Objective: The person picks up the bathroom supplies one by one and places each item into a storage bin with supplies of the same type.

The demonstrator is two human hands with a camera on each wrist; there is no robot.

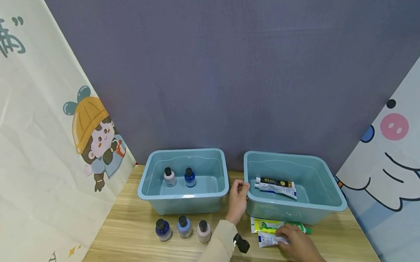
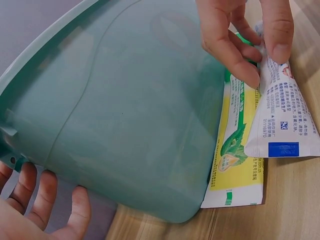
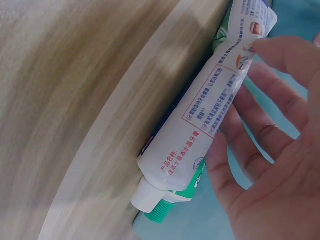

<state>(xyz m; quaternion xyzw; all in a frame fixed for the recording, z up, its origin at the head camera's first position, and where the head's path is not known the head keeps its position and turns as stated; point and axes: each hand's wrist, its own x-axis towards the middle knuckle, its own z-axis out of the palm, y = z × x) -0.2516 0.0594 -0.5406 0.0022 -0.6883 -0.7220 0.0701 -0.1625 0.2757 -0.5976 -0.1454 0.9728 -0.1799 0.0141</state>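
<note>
My left hand (image 1: 237,201) grips the left rim of the right-hand blue bin (image 1: 291,212), its fingers curled at the edge in the left wrist view. In front of that bin, my right hand (image 1: 298,244) pinches a white toothpaste tube (image 2: 280,110) between thumb and fingers. The tube has blue and red print and a white cap (image 3: 149,195). Alongside, against the bin, lies a yellow and green toothpaste tube (image 2: 235,150) with a green cap (image 3: 160,211). Inside the bin lie a black toothpaste tube (image 1: 276,182) and a white and blue one (image 1: 277,190).
A second blue bin (image 1: 185,202) stands to the left, holding a pink bottle (image 1: 170,179) and a dark blue bottle (image 1: 190,179). Before it stand a dark blue bottle (image 1: 163,231), a light blue one (image 1: 184,228) and a pink one (image 1: 203,233). A grey wall panel (image 1: 198,87) rises behind.
</note>
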